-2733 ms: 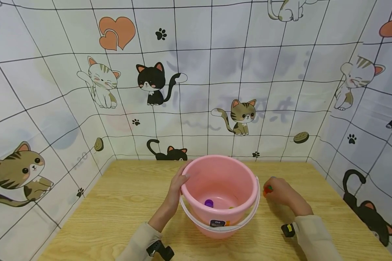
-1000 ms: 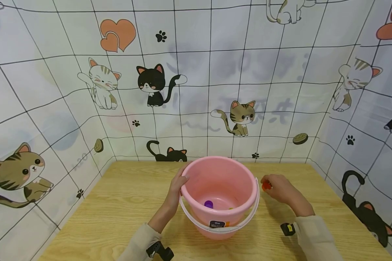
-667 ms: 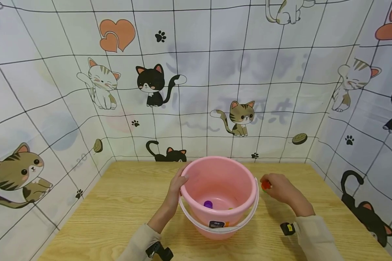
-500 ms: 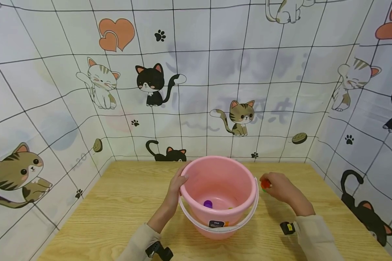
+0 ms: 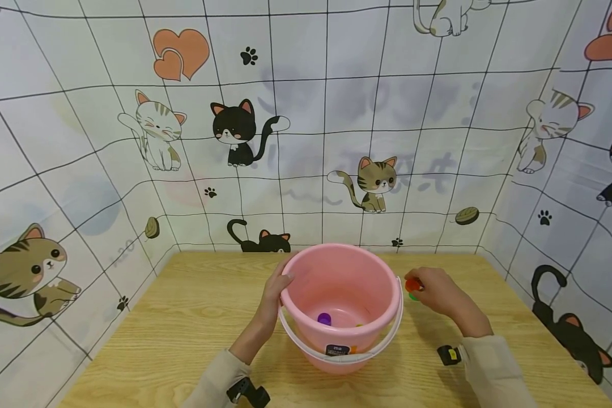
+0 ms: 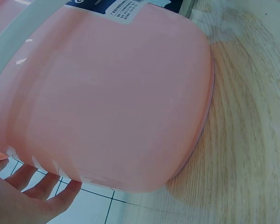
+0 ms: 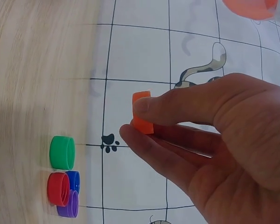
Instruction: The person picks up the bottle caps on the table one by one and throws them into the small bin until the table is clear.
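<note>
A pink bucket with a white handle stands mid-table. My left hand holds its left rim, thumb over the edge; in the left wrist view the fingers lie against the outer wall. To the right of the bucket, my right hand pinches an orange bottle cap between thumb and fingers, above the tabletop. Green, red, blue and purple caps lie on the table below that hand. Inside the bucket sits a purple cap, with a bit of yellow partly hidden.
The wooden table reaches back to a cat-print cloth that hangs behind it and along both sides. The bucket's handle hangs down toward the front. A label is stuck on the bucket's front.
My right hand has lifted slightly and shifted a little left toward the bucket, with the orange cap raised and the green cap showing beneath. The left hand and bucket stay put.
</note>
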Demonstrator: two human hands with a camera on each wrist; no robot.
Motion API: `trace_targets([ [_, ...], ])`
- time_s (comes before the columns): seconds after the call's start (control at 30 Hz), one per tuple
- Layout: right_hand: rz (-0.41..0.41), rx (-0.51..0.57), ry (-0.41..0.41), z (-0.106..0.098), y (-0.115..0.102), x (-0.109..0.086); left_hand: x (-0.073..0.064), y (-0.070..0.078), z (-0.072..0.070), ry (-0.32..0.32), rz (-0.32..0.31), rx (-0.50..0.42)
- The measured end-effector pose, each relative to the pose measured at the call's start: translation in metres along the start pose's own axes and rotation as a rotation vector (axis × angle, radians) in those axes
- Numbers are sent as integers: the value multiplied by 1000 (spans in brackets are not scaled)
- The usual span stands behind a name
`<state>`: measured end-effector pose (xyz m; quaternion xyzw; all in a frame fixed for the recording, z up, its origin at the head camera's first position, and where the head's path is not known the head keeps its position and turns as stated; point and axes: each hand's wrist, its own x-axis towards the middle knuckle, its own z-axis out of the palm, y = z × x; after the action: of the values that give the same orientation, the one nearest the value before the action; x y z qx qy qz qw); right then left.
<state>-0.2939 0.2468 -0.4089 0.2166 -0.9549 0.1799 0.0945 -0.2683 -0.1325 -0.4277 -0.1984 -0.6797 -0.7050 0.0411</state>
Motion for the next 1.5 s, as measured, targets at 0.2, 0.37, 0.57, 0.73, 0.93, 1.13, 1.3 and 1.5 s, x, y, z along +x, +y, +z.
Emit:
trace_targets([
  [0.2, -26, -12, 17, -2, -2, 2, -1, 0, 0, -4, 5, 7],
  [0.37, -35, -6, 16, -5, -5, 4, -1, -1, -1, -9, 6, 13],
  [0.57, -37, -11, 8, -7, -9, 4, -1, 0, 0, -9, -1, -1],
  [0.73, -43, -12, 12, -7, -11, 4, -1, 1, 0, -9, -11, 0],
  [0.93, -61, -19, 19, -7, -13, 6, -2, 2, -1, -5, -2, 10],
  [1.13, -65, -6, 12, -7, -14, 6, -2, 0, -1, -5, -2, 12],
  [1.3, -58, -5, 7, -7, -13, 5, -1, 1, -1, -10, -4, 7],
  [1.5, -44, -18, 9, -8, -12, 7, 0, 1, -1, -6, -6, 7],
])
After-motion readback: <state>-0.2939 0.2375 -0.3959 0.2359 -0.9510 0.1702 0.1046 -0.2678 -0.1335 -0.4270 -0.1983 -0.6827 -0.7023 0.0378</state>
